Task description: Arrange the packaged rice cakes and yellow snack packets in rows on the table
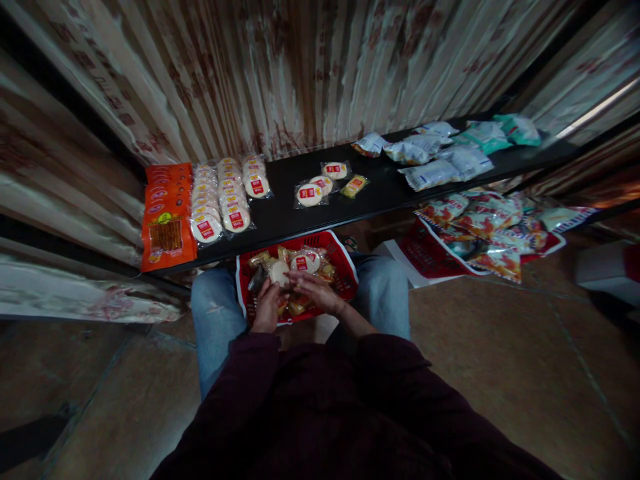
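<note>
A red basket [349, 270] with a white rim sits between my knees, filled with small wrapped snacks. My left hand [268, 303] and my right hand [316, 291] are over it, both at a round pale packaged cracker [279, 273]. The left fingers are closed at its lower left edge. My right hand reaches across from the right, its fingertips at the cracker's right side. Another round cracker with a red label [301, 263] lies just beyond my right fingers in the basket.
On the black shelf [285, 223] are overlapping rows of round crackers [235, 217], orange packets [167, 243], loose crackers [310, 194], a yellow packet [355, 186] and silver-blue bags [433, 173]. A second basket [430, 252] heaped with bags stands right, below the shelf.
</note>
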`<control>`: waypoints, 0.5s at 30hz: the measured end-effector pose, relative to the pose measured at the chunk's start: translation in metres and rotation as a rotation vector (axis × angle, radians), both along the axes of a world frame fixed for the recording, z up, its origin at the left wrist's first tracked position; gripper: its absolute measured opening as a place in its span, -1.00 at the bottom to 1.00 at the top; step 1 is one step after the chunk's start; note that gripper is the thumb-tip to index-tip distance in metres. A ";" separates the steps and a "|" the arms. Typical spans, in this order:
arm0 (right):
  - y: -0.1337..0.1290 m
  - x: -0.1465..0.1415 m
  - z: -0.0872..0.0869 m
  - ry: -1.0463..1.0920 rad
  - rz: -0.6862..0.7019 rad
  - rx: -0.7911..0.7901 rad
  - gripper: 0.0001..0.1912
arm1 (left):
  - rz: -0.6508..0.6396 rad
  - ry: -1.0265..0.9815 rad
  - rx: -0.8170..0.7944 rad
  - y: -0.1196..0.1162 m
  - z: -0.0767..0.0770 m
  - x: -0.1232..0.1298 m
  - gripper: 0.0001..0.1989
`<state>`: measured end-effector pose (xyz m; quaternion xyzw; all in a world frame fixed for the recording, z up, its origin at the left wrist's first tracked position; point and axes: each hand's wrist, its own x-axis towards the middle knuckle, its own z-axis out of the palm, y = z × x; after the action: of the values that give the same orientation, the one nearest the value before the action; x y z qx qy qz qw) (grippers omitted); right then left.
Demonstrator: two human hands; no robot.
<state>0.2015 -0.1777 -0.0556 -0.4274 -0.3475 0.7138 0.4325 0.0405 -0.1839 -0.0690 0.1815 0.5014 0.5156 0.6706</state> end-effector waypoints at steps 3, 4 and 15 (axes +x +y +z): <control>-0.001 0.001 -0.001 -0.038 0.008 0.016 -0.51 | -0.060 -0.030 0.019 -0.002 0.004 0.001 -0.51; -0.001 0.001 -0.001 -0.045 0.005 0.021 -0.49 | -0.079 -0.028 0.027 -0.003 0.004 0.001 -0.50; 0.002 -0.003 -0.006 -0.071 -0.125 0.034 -0.51 | -0.193 0.279 0.281 -0.003 -0.005 0.000 -0.68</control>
<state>0.1987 -0.1760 -0.0617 -0.4659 -0.3475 0.6637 0.4709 0.0408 -0.1874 -0.0740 0.3901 0.4930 0.4834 0.6091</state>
